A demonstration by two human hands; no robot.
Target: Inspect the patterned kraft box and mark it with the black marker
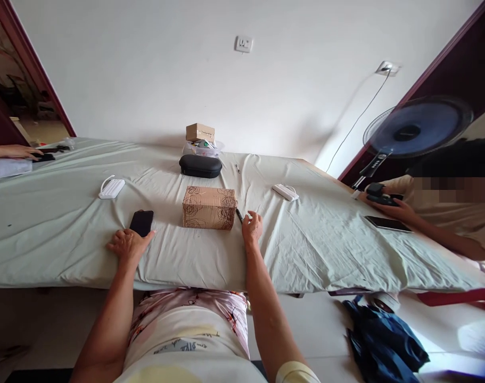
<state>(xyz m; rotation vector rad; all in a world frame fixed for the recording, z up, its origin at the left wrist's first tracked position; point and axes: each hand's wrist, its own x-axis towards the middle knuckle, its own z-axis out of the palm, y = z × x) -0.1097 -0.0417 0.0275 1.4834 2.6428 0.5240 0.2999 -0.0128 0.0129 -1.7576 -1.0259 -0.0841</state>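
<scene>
Counter [318, 244], one, draped in creased pale green cloth; on it the following.

Cardboard box [208, 213], brown, drawn over with dark looping floral lines; stands near the middle of the counter, between the two hands. Black pen [239, 215], slim; lies slantwise just beside the box's right end, its near end at the right hand's fingers.

Right hand [252, 227], fingers partly curled; whether it grips the pen cannot be told. Left hand [130, 244], palm down, fingers spread wide, thumb out to the right; rests over the near edge of a phone [141, 222], dark-screened, not closed round it.

White devices, two, blocky, each with a loop: one [113, 188] beyond the phone, one [286, 192] right of the box. Black case [201, 166], oblong, rounded; behind the box; a clear tray [204, 150] behind that, with a small carton [200, 132] on top. Small pen [238, 168], right of the case.

At right: another person's hands [400, 210], holding a dark object [380, 196]; a second phone [388, 224] nearby; a fan [413, 130] behind.
</scene>
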